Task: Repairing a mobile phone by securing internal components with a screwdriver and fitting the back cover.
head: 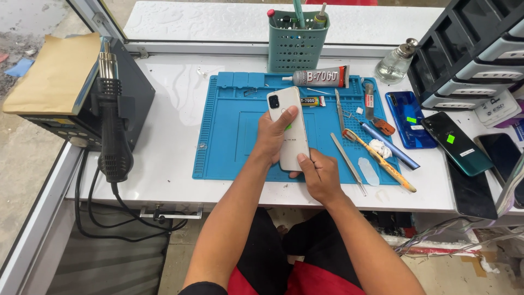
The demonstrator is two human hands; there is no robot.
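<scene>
The left hand (273, 137) wraps the slim white smartphone (287, 128) from its left side, thumb pressed across the back panel near the middle; the right hand (319, 173) pinches the phone's lower right corner between thumb and fingers, so both hands are closed on the same device. The phone is held back side up, camera cluster at its top left corner, lifted just above the blue silicone repair mat (229, 136) and tilted slightly away from the person.

To the right on the mat lie steel tweezers (348, 164), a yellow-handled brush (382, 161) and a blue pen-shaped tool (390, 146); at the mat's far edge rests a grey tube of adhesive (319, 77), with a smaller tube (312, 101) just beside the phone's upper end. Behind the mat stands a teal perforated tool holder (295, 46); a clear glass dispenser bottle (394, 61) stands near a black drawer cabinet (469, 52). A blue phone (408, 119) and a dark green phone (456, 143) lie on the white table (169, 164) at right; a black hot-air gun (112, 125) hangs at the left edge.
</scene>
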